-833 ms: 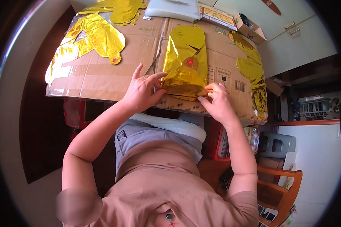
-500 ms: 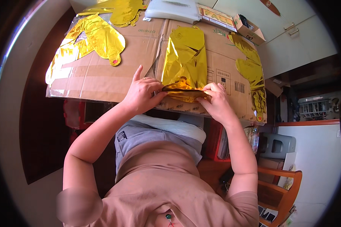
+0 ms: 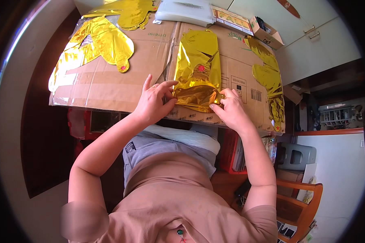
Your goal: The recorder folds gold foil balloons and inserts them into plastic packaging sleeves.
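Note:
A flat gold foil balloon point(image 3: 196, 52) lies lengthwise on the cardboard in front of me, creased, with a red spot near its middle. Its near end is folded over and bulges up loosely between my hands. At the left edge of that fold is my left hand point(image 3: 153, 101), its index finger and thumb apart, the fingertips at the foil. My right hand point(image 3: 231, 108) pinches the fold's right corner between thumb and fingers.
Other gold foil balloons lie at the left point(image 3: 105, 42), far left point(image 3: 134, 14) and right point(image 3: 267, 73) of the cardboard sheet point(image 3: 150, 52). Clear plastic sleeves point(image 3: 184, 11) and a small box point(image 3: 267, 32) sit along the back. A wooden chair point(image 3: 308, 186) stands at the lower right.
The folded near end has loosened and spread, and the red spot has come into sight. My left index finger has lifted away from the thumb; the right hand keeps its pinch.

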